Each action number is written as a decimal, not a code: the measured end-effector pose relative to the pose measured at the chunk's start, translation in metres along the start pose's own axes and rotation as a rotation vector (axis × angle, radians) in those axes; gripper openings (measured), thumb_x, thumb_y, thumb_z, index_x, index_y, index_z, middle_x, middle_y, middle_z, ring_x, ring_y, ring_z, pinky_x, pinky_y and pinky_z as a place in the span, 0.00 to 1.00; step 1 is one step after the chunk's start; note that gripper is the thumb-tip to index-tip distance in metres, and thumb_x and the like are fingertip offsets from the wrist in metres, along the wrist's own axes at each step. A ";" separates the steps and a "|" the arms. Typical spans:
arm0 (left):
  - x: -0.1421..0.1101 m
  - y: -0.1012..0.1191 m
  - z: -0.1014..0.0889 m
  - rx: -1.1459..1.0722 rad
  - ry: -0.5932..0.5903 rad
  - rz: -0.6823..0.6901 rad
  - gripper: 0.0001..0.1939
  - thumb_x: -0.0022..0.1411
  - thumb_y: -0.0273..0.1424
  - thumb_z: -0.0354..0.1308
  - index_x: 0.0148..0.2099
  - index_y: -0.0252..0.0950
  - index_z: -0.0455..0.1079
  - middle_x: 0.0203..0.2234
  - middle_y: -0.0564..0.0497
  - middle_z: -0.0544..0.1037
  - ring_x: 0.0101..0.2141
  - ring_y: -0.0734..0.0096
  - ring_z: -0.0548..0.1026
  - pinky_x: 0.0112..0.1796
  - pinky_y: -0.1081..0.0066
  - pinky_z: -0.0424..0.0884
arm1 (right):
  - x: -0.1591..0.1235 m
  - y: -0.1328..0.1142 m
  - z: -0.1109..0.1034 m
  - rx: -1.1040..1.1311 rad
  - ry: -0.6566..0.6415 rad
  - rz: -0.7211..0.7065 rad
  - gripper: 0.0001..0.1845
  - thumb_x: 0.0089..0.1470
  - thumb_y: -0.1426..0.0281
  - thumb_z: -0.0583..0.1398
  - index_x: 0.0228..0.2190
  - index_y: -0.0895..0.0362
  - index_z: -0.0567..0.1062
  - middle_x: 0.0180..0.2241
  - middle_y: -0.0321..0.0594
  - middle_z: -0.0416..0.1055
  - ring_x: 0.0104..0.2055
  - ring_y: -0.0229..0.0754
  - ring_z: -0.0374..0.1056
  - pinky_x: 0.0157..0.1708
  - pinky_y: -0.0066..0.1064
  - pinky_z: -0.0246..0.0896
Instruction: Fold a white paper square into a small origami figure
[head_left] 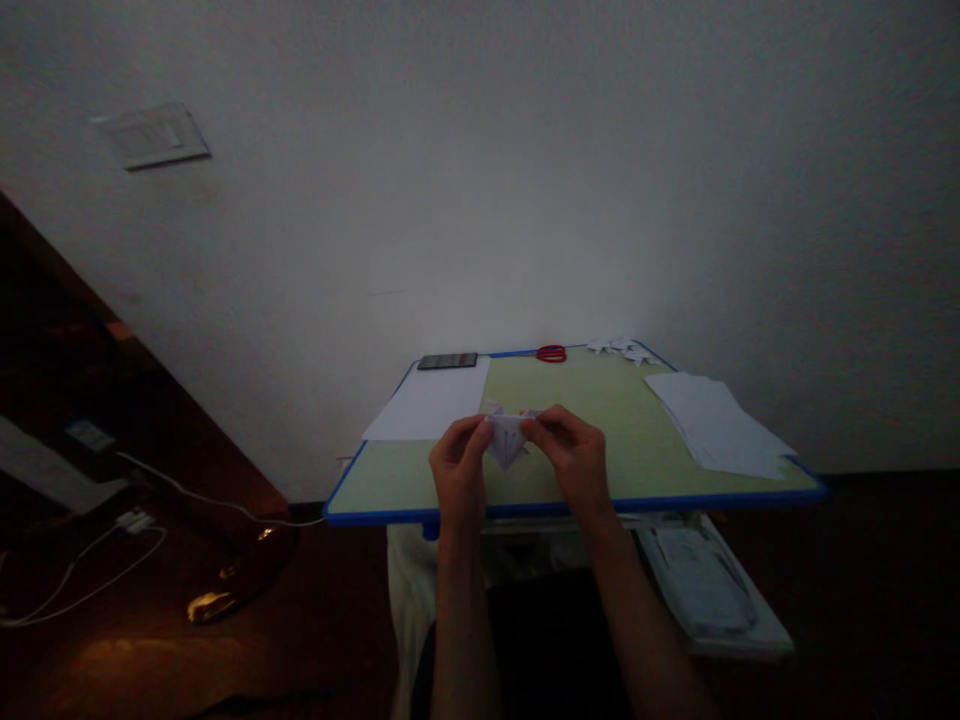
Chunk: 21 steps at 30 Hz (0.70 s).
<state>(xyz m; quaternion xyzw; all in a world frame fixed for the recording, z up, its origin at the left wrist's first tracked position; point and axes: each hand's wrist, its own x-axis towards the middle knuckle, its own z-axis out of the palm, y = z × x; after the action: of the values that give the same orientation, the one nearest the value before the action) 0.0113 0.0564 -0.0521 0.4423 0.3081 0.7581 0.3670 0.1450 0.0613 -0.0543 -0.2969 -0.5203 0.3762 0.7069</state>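
Note:
A small folded white paper piece (507,438) is held up between both hands, just above the near part of a green table with a blue rim (570,507). My left hand (459,470) pinches its left side with fingers closed. On the right side, my right hand (573,452) grips it the same way. The paper's lower point hangs down between my thumbs.
A white sheet (433,402) lies at the table's left, a stack of white sheets (716,425) at its right. Red scissors (551,353), a dark phone (448,361) and small folded paper shapes (622,349) sit along the far edge by the wall. Cables (135,520) trail over the floor at left.

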 end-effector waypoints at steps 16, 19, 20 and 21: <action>0.000 -0.002 -0.001 -0.005 0.050 0.034 0.10 0.53 0.35 0.72 0.35 0.36 0.79 0.27 0.53 0.78 0.29 0.74 0.73 0.33 0.74 0.69 | -0.001 0.001 0.000 -0.038 -0.037 0.000 0.12 0.51 0.59 0.71 0.27 0.54 0.78 0.29 0.36 0.76 0.34 0.43 0.71 0.39 0.35 0.68; 0.000 -0.004 -0.002 -0.010 0.027 0.043 0.10 0.54 0.35 0.72 0.35 0.36 0.79 0.26 0.54 0.78 0.28 0.74 0.73 0.33 0.74 0.69 | 0.000 0.003 0.000 -0.048 -0.032 -0.032 0.10 0.52 0.61 0.70 0.30 0.53 0.80 0.32 0.37 0.76 0.35 0.43 0.71 0.39 0.35 0.68; 0.000 -0.005 -0.003 -0.006 0.020 0.049 0.10 0.54 0.35 0.72 0.35 0.36 0.79 0.26 0.54 0.78 0.28 0.74 0.73 0.34 0.74 0.69 | 0.000 0.004 0.000 -0.052 -0.033 -0.046 0.09 0.53 0.61 0.70 0.32 0.53 0.80 0.33 0.37 0.77 0.35 0.43 0.71 0.39 0.34 0.67; 0.001 -0.006 -0.003 0.001 0.013 0.055 0.10 0.54 0.35 0.72 0.35 0.36 0.79 0.26 0.54 0.78 0.29 0.74 0.74 0.34 0.74 0.69 | 0.000 0.005 0.000 -0.059 -0.030 -0.061 0.08 0.55 0.61 0.69 0.34 0.53 0.81 0.35 0.38 0.78 0.36 0.43 0.71 0.40 0.35 0.67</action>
<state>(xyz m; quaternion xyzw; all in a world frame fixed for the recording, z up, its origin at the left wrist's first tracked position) 0.0101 0.0597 -0.0578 0.4459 0.2986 0.7707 0.3436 0.1443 0.0639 -0.0581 -0.2960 -0.5504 0.3433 0.7011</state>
